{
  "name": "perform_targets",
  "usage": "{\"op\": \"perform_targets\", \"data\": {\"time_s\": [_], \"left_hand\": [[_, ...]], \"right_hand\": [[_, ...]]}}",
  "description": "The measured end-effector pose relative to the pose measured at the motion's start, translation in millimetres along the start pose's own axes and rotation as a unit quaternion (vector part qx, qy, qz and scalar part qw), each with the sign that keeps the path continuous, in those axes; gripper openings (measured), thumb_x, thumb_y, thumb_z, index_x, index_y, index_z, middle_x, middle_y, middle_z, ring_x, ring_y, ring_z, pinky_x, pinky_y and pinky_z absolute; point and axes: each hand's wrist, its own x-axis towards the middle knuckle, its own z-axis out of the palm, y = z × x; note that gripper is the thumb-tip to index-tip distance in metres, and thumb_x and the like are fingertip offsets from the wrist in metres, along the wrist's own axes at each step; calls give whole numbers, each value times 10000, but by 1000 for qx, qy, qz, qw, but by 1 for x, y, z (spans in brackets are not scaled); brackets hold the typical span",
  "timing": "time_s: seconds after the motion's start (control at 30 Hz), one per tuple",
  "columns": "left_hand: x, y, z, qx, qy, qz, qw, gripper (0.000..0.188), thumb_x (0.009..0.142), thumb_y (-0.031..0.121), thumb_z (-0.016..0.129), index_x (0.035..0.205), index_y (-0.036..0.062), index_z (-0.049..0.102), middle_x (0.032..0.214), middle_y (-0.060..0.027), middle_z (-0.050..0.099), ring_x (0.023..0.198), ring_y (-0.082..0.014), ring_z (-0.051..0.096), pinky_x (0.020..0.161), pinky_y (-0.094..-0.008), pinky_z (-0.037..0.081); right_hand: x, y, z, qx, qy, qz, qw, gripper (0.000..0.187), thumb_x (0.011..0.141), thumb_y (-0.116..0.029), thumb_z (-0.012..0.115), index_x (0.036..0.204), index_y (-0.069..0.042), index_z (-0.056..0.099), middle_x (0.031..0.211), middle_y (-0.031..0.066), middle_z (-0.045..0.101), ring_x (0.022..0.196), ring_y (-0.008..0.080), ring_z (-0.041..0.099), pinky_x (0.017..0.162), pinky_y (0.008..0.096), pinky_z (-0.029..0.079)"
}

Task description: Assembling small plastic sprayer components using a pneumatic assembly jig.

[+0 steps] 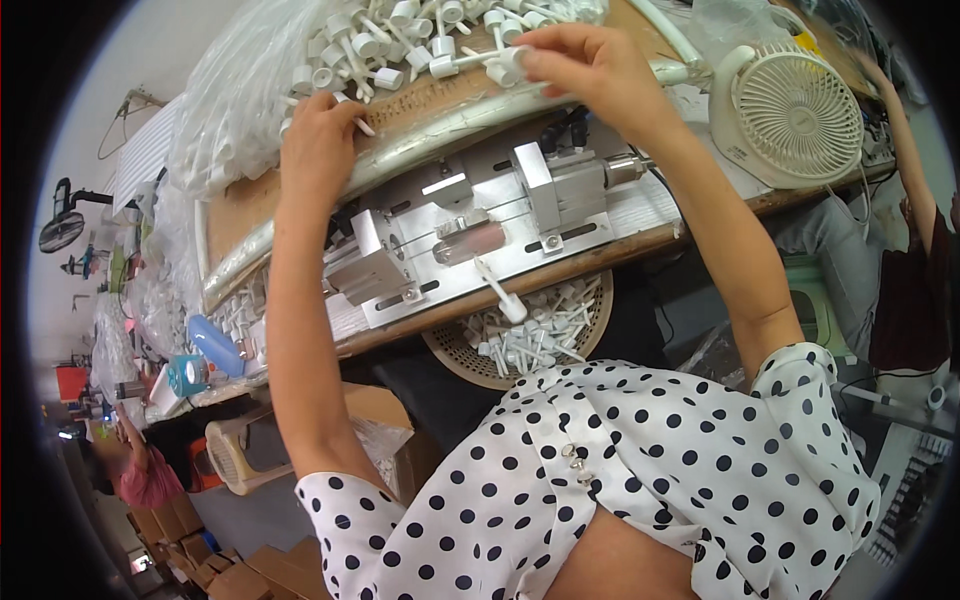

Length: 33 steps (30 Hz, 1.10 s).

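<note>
My right hand pinches a white plastic cap with a thin stem between thumb and fingers, at the front of a heap of the same stemmed caps. Farther left, my left hand is closed at the tray's near rim, with a white stem poking out under its fingers; the rest of that piece is hidden. Between my forearms sits a metal fixture with two blocks, thin rods and a clear and reddish cylinder. One stemmed cap is tilted at its front edge, above a basket.
The round beige basket below the bench edge holds several white stemmed pieces. A white fan stands at right, clear plastic bags at left. The cardboard tray has a padded plastic rim. Other people are at both sides.
</note>
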Motion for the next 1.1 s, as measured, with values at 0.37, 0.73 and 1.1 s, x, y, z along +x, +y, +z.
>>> {"op": "perform_targets", "data": {"time_s": [0.37,0.73,1.1], "left_hand": [[-31,47,-18,-425,148,-141,882,229,911,161,493,1074,6,535,930,-81,599,874,-156,590,743,-303,499],[-116,104,-23,-576,147,-352,722,221,877,61,509,1070,-45,518,1036,-144,549,784,-223,616,633,-286,522],[-134,140,-12,-433,81,-216,871,295,745,-6,638,1035,-17,588,1135,-100,470,828,-145,558,645,-241,528]], "right_hand": [[-55,55,62,-346,-165,-493,781,85,667,-88,585,706,-25,542,701,67,547,732,220,558,699,310,463],[-52,43,69,-429,-223,-426,765,90,660,-118,577,696,-49,533,683,69,537,701,216,564,650,324,463],[66,23,-11,-556,-76,-347,751,250,765,-194,613,967,-48,622,810,86,629,748,205,611,662,318,483]]}}
